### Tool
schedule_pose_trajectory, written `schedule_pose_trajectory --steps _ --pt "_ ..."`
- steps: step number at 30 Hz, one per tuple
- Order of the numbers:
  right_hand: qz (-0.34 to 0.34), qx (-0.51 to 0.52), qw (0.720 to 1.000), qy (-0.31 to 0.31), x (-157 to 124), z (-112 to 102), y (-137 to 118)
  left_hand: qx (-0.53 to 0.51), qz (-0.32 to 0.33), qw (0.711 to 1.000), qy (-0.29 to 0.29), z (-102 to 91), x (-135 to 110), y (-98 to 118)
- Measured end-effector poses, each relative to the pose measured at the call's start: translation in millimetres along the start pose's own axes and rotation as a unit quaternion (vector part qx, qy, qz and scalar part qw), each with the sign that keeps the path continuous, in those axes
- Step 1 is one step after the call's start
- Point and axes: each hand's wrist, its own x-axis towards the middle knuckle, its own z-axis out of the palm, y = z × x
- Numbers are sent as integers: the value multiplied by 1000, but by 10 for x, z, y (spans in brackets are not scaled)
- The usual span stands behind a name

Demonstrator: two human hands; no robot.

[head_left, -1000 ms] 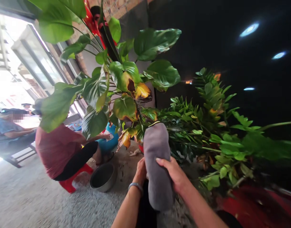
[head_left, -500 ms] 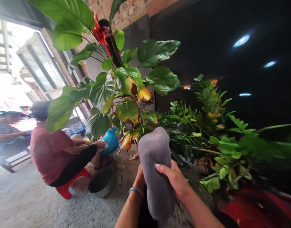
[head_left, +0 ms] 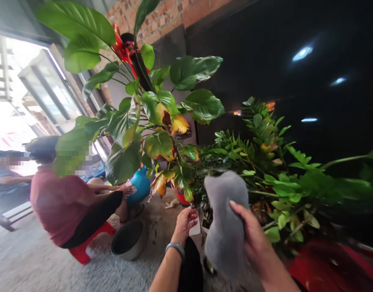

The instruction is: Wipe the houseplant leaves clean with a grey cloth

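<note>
My right hand (head_left: 253, 231) grips a soft grey plush piece (head_left: 224, 223) by its right side, thumb on top and the other fingers hidden behind it. The piece is long and rounded, narrower in its middle, and held upright; its exact kind I cannot tell. To its left and apart from it, my left hand (head_left: 184, 225), with a bangle on the wrist, has its fingers curled in with thumb and fingertip pinched together. Whatever that pinch holds is too small to make out. A white, flat-faced object (head_left: 196, 228) shows just behind the left fingers.
A large leafy plant (head_left: 156, 109) with yellowing leaves stands ahead; bushier greenery (head_left: 265, 162) is on the right. At left a person (head_left: 61, 198) sits on a red stool (head_left: 85, 245) beside a grey basin (head_left: 130, 239), with a blue object (head_left: 139, 186) in front. Another person sits farther left.
My left hand has come out from behind the plush piece and now stands apart at its left. My right hand has moved the piece to the right and slightly lower.
</note>
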Motion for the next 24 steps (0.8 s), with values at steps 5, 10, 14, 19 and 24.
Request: schedule_pose_trajectory --steps 5,10,14,19,24 --pt "78 76 994 26 299 -32 125 -5 -17 1000 12 27 -36 26" --pt "206 -3 978 18 124 -457 553 3 -19 1000 18 -10 -44 47" --pt "104 42 993 36 -51 -270 159 5 -14 1000 13 -22 -21 20" --pt "21 118 993 -18 167 189 -275 5 -4 1000 5 -1 -7 -21" --pt "135 -2 991 9 347 -211 363 -1 -6 1000 -3 -25 37 -35"
